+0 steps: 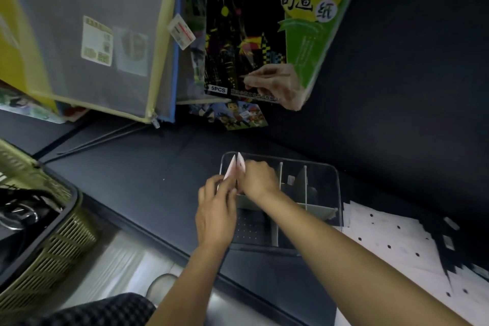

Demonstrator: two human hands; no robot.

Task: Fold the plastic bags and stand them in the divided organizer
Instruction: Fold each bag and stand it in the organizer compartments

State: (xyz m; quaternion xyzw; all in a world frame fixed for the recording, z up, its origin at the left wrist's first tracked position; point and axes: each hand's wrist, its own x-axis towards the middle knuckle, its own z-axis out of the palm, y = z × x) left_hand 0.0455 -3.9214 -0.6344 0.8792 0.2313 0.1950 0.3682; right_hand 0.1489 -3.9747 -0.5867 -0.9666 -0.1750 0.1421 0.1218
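The clear, glossy plastic organizer (334, 174) had smooth, matt pale plastic dividers (315, 211). It stood on a dark, matt table (148, 188). The folded pale pink bags (234, 167) looked like thin, smooth plastic. A ribbed olive plastic basket (60, 241) sat near a grey mesh pouch (87, 34) with yellow cloth edging. Beside it was white dotted paper (397, 241).

The right hand (258, 177) hides its fingers and much of the folded bags (235, 167).

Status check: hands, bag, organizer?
Both hands, left and right, pinch folded bag, upright at organizer far-left corner. Nothing blocking.
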